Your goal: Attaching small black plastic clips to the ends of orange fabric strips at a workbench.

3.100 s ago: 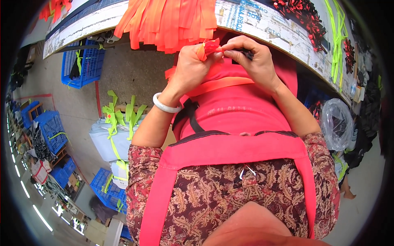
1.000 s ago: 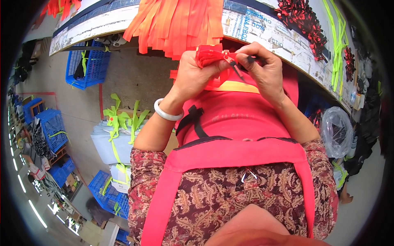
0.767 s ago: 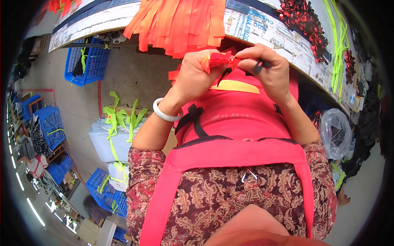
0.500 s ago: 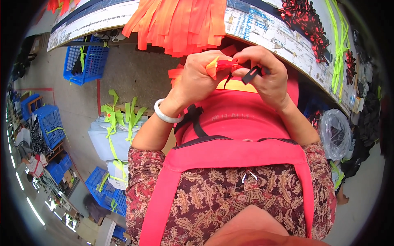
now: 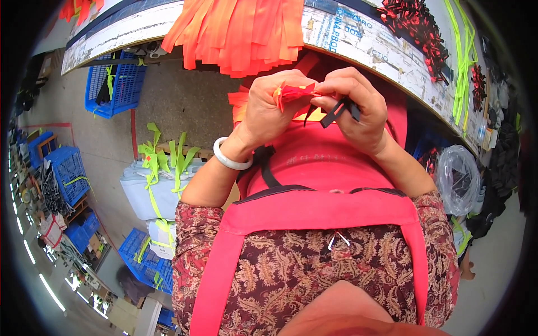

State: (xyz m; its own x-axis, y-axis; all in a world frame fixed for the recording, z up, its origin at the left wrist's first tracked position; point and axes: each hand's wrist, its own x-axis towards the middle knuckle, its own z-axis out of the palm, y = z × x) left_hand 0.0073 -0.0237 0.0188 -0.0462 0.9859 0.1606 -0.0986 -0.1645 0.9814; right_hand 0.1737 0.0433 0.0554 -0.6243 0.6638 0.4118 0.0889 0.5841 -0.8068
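Over my lap, my left hand is closed round a bunch of orange fabric strips; its gathered red-orange end sticks out between the fingers. My right hand pinches the tip of that end with thumb and forefinger. A black fabric strip is tucked in the curled fingers of the same hand, its loose ends hanging down. More orange strip shows below and left of my left hand. A pile of orange fabric strips hangs over the table edge just beyond both hands.
The white worn table curves across the far side, bearing red-and-black bundles and yellow-green strips. Blue crates and a pale stack tied with green strips stand on the floor at left. A clear plastic bag is at right.
My right hand has shifted slightly down and left, and the black strip in it hangs lower. More of the red-orange end shows between the hands. My left hand keeps its hold.
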